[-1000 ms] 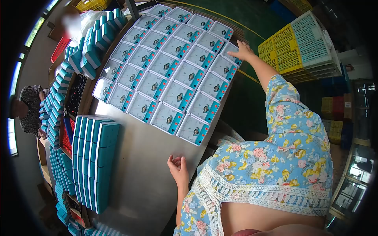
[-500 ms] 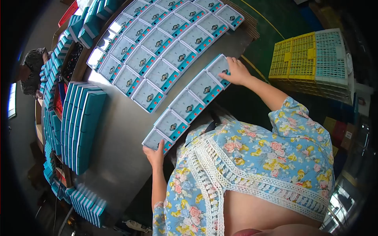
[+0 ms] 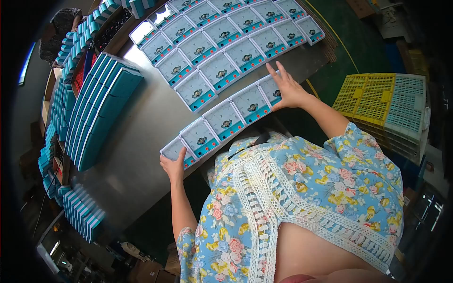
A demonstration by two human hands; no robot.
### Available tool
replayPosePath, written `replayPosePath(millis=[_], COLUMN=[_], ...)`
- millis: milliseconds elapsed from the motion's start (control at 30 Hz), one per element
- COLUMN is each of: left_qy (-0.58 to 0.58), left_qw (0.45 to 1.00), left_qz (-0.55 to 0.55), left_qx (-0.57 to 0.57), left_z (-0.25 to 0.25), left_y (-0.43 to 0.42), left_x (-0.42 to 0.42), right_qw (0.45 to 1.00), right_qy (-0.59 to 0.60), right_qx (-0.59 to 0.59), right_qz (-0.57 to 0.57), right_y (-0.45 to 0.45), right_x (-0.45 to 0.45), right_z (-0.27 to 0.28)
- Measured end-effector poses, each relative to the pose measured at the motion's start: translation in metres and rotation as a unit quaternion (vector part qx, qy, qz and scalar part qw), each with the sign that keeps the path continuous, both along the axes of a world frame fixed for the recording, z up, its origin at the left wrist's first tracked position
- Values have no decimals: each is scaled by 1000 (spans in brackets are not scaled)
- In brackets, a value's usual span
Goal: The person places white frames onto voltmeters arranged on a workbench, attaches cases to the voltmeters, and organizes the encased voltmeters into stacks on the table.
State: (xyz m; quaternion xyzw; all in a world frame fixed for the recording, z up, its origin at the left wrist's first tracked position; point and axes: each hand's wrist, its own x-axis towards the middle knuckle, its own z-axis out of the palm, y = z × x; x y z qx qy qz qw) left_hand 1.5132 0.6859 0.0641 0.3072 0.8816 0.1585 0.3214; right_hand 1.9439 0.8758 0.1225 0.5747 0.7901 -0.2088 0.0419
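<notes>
Along the near edge of the metal table (image 3: 130, 160), a single row of flat cases (image 3: 224, 120) with pale faces and teal strips lies slantwise between the person's two hands, its right end farther from the body than its left. The left hand (image 3: 173, 167) is at the left end, its forearm rising almost straight up the view from the floral sleeve. Its thumb points up and lies over the face of the end case, while the fingers curl round the outer edge, so the hand is partly closed and has hold of that end. The right hand (image 3: 291, 92) is at the other end, its forearm reaching up and inward across the view. It is wide open, with the thumb low by the near edge and the fingers fanned out over the end case towards the larger block of cases (image 3: 222, 71); how firmly it presses cannot be told. A gap of bare metal separates the row from most of that block, which covers the far part of the table. To the left stands a long stack of teal boxes (image 3: 101, 111), and well off to the right, beyond the table, are yellow and pale blue crates (image 3: 377, 101).
</notes>
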Motion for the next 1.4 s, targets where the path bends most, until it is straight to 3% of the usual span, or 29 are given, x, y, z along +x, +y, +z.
replayPosePath(millis=[67,167,300,400,633,700,900,1033,1100,1167,1267,1400], left_qy=[14,97,52,81,54,52,76,82,65,101,125,153], left_qw=[999,994,998,996,998,997,995,990,987,981,980,980], left_qz=[33,28,28,-28,-2,-4,59,113,142,153,149,99], left_qx=[-15,-39,-25,-32,-9,-57,-7,-30,-43,-64,-32,-80], left_z=[0,-8,2,-5,8,8,-20,-33,-38,-27,-26,-14], left_y=[4,6,3,11,6,-6,-98,-129,-118,-98,-89,-77], left_x=[9,20,4,24,23,-6,-196,-336,-404,-413,-416,-434], right_qw=[983,967,970,976,979,980,976,983,995,999,999,995], right_qy=[67,-33,-60,-76,-71,-42,36,59,79,18,-40,-86], right_qx=[15,-44,-23,-6,-17,-50,-192,-167,-66,10,-20,-41], right_qz=[-168,-249,-234,-202,-193,-189,-100,-45,-6,32,24,-5], right_y=[2,-18,-8,-8,-19,-37,-110,-109,-76,-61,-64,-44], right_x=[3,-25,-15,-18,-25,-44,-206,-347,-427,-453,-463,-487], right_z=[-10,-23,-10,-18,-19,-18,-21,-42,-58,-66,-49,-24])
